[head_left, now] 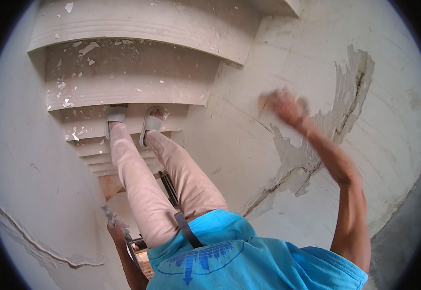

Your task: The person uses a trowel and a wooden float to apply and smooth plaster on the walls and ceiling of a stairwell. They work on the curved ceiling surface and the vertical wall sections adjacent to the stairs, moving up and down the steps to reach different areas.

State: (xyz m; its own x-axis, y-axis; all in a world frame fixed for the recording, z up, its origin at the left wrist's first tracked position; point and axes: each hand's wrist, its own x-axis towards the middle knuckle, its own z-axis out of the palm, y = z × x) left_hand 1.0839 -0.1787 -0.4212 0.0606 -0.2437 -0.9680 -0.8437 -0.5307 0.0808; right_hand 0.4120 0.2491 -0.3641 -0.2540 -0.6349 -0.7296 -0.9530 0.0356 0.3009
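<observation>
My right hand is raised at the wall on the right, smeared by motion. It is closed around a flat tan thing, whose edges show on both sides of the fingers; its kind is too blurred to make out. Beside that hand runs a cracked patch, where the wall's paint is stripped to grey along a dark crack. Low at the left, my left hand hangs by my thigh. Its fingers wrap round a grey flat-ended tool, dusty with white, pointing up and left.
I stand in grey slippers on a curved stair tread. White paint flakes litter the steps. On the left wall another long crack shows. More steps go down between and behind my legs.
</observation>
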